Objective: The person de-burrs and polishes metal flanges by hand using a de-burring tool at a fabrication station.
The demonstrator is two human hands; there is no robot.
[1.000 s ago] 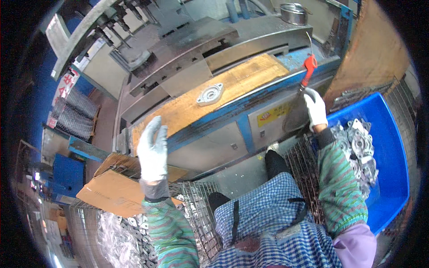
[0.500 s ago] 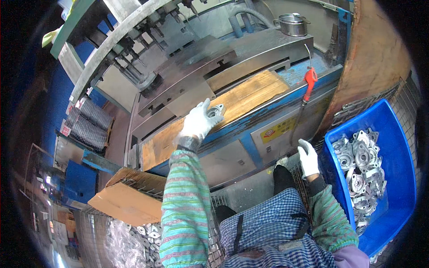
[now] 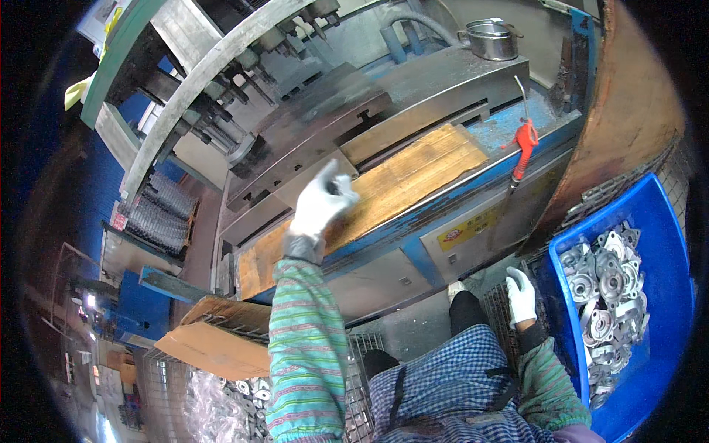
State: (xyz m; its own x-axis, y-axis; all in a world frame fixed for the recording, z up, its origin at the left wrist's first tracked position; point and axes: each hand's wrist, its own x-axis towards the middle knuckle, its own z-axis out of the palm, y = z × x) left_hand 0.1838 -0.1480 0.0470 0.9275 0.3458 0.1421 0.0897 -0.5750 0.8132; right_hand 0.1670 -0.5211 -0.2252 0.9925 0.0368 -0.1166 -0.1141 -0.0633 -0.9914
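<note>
My left hand (image 3: 317,209), in a white glove, is raised over the wooden board (image 3: 421,168) along the front of the machine bed. Between its thumb and fingers is a small grey cast-metal flange (image 3: 341,185), blurred and mostly hidden by the hand. My right hand (image 3: 521,297), also gloved in white, hangs low beside the blue bin (image 3: 668,295). Its fingers are loosely bent and apart from the thumb, with nothing seen in them. Many similar grey metal castings (image 3: 611,280) lie heaped in the bin.
A row of drill spindles (image 3: 240,140) hangs above the steel machine bed (image 3: 325,125). On the right are a red air gun (image 3: 525,148) and a metal pot (image 3: 492,40). Lower left, a cardboard flap (image 3: 214,345) stands over a wire cage with more castings (image 3: 255,391).
My left hand has shifted slightly left and turned with the flange, which now shows less. My right hand has dropped a little lower. The whole view has tilted slightly.
</note>
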